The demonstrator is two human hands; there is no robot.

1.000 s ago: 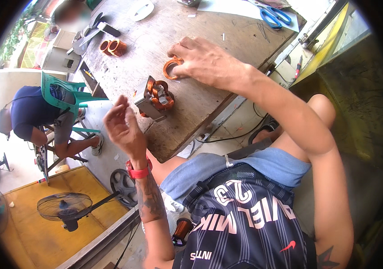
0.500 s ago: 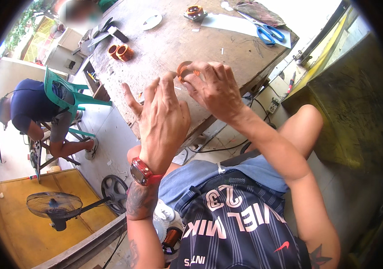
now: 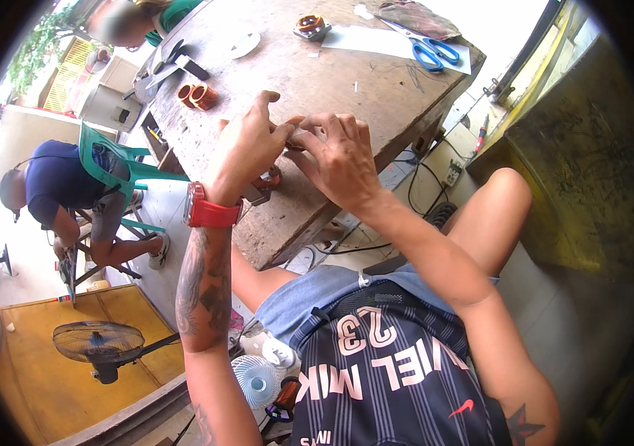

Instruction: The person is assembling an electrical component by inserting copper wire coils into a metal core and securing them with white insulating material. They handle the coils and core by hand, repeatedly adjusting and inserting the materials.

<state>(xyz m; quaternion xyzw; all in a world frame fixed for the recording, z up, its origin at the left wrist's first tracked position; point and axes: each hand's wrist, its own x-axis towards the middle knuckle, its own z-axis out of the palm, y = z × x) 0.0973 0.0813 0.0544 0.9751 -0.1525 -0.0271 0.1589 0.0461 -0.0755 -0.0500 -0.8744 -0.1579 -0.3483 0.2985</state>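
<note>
Over the near part of the table, my two hands meet at a small copper wire coil [image 3: 296,120], mostly covered by fingers. My right hand [image 3: 340,160] pinches it from the right with thumb and fingertips. From the left, my left hand [image 3: 241,157], with a red watch on its wrist, closes on it at the thumb while one finger sticks out above. Beneath the left hand, by the watch, a dark metal core with copper winding [image 3: 266,181] sits partly hidden on the table. Two copper coils [image 3: 198,97] stand together farther left.
Blue-handled scissors [image 3: 432,53] lie on white paper at the far right, near a copper-wound core [image 3: 311,27]. A white disc [image 3: 244,45] and dark tools [image 3: 164,65] lie toward the back left. One person sits on a green chair [image 3: 101,160]; another is beyond the table.
My left hand has turned and shifted left, its fingers drawing in around the coil. The right hand has moved slightly left and down. The dark core under the left hand has come into view.
</note>
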